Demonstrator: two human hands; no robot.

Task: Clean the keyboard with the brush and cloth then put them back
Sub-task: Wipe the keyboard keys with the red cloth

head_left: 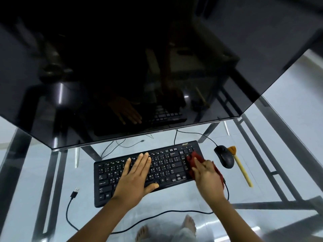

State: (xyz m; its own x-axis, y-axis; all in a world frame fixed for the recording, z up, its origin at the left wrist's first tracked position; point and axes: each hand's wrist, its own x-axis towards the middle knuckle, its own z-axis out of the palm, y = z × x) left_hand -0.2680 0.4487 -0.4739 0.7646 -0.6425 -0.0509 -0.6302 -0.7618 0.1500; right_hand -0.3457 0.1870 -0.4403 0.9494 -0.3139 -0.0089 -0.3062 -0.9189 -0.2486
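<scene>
A black keyboard (164,165) lies on the glass table, tilted slightly so its right end is farther from me. My left hand (136,173) rests flat on its middle keys, fingers spread, holding nothing. My right hand (207,173) presses a dark red cloth (193,160) onto the keyboard's right end, over the number pad. The brush (240,165), with a pale yellow handle and orange-brown bristles, lies on the table to the right of the mouse, bristles pointing away from me.
A black mouse (224,156) sits between the keyboard and the brush. A large dark monitor (139,67) looms over the far side. A loose USB cable (74,193) trails at the left. The glass tabletop (174,198) shows metal frame bars and my bare feet below.
</scene>
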